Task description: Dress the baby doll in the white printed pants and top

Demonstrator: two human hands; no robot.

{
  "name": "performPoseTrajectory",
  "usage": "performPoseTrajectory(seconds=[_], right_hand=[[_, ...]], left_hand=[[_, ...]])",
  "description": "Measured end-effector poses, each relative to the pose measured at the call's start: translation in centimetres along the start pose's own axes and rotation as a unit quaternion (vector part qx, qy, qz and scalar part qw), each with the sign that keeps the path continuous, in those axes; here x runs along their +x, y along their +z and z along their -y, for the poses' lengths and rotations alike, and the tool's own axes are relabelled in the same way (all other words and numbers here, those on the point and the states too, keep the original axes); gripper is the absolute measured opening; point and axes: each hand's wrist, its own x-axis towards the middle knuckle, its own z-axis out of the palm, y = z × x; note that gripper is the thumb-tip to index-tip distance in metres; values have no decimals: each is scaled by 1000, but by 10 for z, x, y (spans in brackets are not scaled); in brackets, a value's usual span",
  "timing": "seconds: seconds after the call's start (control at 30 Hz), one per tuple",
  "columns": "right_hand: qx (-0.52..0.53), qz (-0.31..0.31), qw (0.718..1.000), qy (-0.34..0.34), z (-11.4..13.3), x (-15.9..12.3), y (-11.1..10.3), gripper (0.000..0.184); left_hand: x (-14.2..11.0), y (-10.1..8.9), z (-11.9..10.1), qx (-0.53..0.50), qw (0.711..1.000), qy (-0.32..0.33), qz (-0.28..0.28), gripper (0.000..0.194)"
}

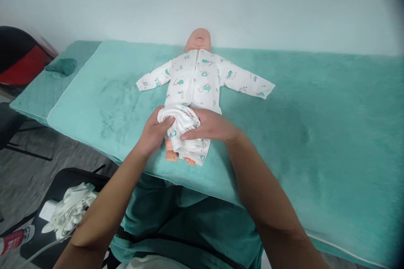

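A baby doll (pixel 198 41) lies on its back on a green padded bed, its head toward the wall and its feet toward me. It wears a white printed baby shirt (pixel 205 82), fastened down the front, with both sleeves spread out. White baby pants (pixel 189 145) with the same print are bunched over the doll's legs. My left hand (pixel 154 132) grips the bunched cloth on the left, thumb on top. On the right, my right hand (pixel 210 126) has its thumb over the cloth and its fingers partly hidden under the folds. Bare doll feet (pixel 171 155) show below the pants.
The green bed cover (pixel 303 134) reaches far to the right, against a white wall (pixel 252 4). At lower left a black chair (pixel 75 174) holds crumpled white gloves (pixel 72 208) and a cable. A red-labelled bottle (pixel 15 239) is beside it. Another chair (pixel 19 59) stands at far left.
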Motion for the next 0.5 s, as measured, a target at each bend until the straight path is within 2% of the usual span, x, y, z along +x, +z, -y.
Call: performPoseTrajectory(seconds=[0.13,0.27,0.4,0.5], right_hand=[[-22,-26,999,8,2,1,4,40],[-60,-61,996,7,-2,2,7,31],[-149,-41,988,5,0,1,8,20],[-216,-21,976,21,4,0,11,20]], left_hand=[[-6,2,5,35,999,20,-29,40],[-23,8,-1,73,994,19,-73,33],[-48,17,-13,77,991,-10,-111,30],[-67,25,-20,28,989,-48,-137,28]])
